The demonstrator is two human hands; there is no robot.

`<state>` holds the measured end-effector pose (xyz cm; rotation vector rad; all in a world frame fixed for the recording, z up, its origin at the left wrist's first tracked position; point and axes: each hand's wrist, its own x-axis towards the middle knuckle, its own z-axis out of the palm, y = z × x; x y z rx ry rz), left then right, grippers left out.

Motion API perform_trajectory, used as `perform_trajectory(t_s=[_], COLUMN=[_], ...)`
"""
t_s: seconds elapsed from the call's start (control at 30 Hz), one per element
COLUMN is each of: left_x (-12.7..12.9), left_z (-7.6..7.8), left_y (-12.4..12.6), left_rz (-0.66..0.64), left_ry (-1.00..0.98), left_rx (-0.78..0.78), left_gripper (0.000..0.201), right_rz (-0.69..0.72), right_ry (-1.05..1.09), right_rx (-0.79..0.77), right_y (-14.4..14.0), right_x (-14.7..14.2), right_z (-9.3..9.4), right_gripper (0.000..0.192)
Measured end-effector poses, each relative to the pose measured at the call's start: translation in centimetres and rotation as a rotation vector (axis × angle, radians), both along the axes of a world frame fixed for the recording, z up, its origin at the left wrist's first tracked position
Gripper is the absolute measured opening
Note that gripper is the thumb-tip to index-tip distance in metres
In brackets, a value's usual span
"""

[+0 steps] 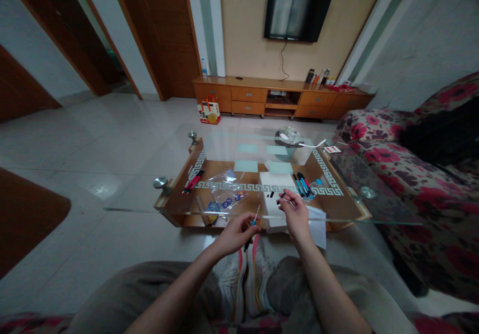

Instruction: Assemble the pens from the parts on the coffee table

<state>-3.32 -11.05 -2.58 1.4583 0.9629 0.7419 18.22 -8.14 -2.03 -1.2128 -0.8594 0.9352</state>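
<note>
Thin blue-tipped pen refill, tilted upright

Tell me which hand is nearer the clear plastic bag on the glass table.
Left. The left hand is just below the clear plastic bag; the right hand is farther right, by the white box.

arms: bare, no sleeves | trousers: grey-khaki | sneakers: white, pink trim

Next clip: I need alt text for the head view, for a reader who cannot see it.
A seated person's left hand holds a thin pen refill and the right hand pinches a small dark pen part over a glass coffee table. On the table lie a white box, a clear plastic bag and groups of pens.
</note>
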Motion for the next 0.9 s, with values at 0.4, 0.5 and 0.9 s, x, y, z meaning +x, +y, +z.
perform_trajectory(t_s=[0.4,0.5,0.9], left_x=[-0.2,-0.2,-0.2], left_z=[0.0,0.0,0.0], left_y=[0.2,0.3,0.2], left_rz=[0.0,-0.01,-0.023], left_ry=[0.093,0.098,0.079], left_rx=[0.097,0.119,0.121], left_gripper=[0.038,0.036,0.034], right_rz=[0.08,0.116,0.164], right_ry=[0.093,0.06,-0.005], right_rx=[-0.021,-0.03,-0.011], right_y=[-0.2,-0.3,-0.3], right_x=[-0.1,-0.2,-0.5], right_z=[0.0,0.4,0.6], right_gripper=[0.04,0.039,0.039])
